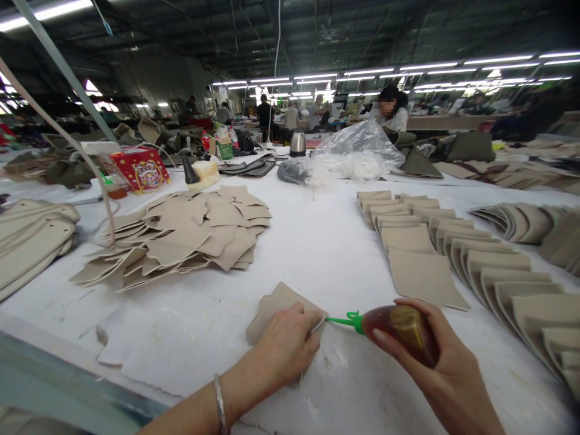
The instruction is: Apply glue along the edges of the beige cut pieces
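My left hand [290, 341] grips a taupe, leather-like piece [273, 307] near the table's front, its fingers pressed together at the right edge. My right hand [446, 368] is wrapped round a squeeze bottle [399, 329] of amber-brown liquid, tilted sideways. The bottle's green nozzle [344, 320] points left, and its tip meets the piece's right corner beside my left fingers. Part of the piece is hidden under my left hand.
A loose heap of taupe pieces [194, 229] lies to the left. Overlapping rows of similar pieces [417, 272] run along the right. Farther back are a red box [141, 169], a kettle [298, 144] and clear plastic [357, 151]. A cord [97, 181] hangs at left; a person [394, 112] is beyond.
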{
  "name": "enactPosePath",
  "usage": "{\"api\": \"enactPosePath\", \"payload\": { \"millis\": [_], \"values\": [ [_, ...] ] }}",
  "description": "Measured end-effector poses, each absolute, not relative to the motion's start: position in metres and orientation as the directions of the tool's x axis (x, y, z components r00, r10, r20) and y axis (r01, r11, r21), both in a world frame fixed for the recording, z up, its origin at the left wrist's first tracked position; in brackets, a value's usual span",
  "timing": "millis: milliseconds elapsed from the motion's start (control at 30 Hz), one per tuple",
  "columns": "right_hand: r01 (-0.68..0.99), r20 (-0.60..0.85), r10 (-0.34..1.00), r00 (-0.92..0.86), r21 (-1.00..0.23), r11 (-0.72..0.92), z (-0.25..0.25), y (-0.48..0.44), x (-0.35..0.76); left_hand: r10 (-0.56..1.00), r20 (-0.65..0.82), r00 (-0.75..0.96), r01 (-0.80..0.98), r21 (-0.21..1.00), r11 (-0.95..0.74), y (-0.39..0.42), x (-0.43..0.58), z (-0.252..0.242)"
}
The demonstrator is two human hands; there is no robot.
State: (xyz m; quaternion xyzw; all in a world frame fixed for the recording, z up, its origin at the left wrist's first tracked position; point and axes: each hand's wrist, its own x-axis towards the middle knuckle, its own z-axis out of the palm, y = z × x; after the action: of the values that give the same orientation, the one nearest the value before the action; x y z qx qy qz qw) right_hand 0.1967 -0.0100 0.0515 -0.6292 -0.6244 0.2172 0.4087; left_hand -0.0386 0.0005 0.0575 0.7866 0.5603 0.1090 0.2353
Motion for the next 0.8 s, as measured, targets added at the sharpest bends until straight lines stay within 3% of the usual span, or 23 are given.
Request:
{"api": "enactPosePath", "payload": {
  "millis": [100, 267, 433, 600, 800],
  "values": [
    [0.623, 0.246, 0.959, 0.143, -0.775, 0.106, 0.0539, -0.0083, 0.1971, 0.932, -0.093, 0.352, 0.833, 0.486, -0.266, 0.001, -0.0388, 0.0576],
    [0.54, 0.108, 0.993, 0.055, -0.839, 0.061, 0.0594, -0.0066, 0.1973, 0.929, -0.087, 0.361, 0.813, 0.517, -0.268, 0.0018, -0.0398, 0.0578],
    [0.551, 0.127, 0.987, 0.097, -0.833, 0.053, 0.0583, -0.0038, 0.2, 0.928, -0.091, 0.361, 0.812, 0.52, -0.265, 0.0008, -0.0416, 0.0589],
    [0.472, 0.02, 1.0, -0.019, -0.881, 0.027, 0.0564, -0.0073, 0.1991, 0.928, -0.097, 0.36, 0.815, 0.517, -0.262, -0.0007, -0.0424, 0.0597],
    [0.473, 0.042, 0.997, 0.059, -0.881, 0.01, 0.0601, -0.0134, 0.1931, 0.927, -0.106, 0.359, 0.824, 0.503, -0.262, -0.0029, -0.0436, 0.0606]
  ]
}}
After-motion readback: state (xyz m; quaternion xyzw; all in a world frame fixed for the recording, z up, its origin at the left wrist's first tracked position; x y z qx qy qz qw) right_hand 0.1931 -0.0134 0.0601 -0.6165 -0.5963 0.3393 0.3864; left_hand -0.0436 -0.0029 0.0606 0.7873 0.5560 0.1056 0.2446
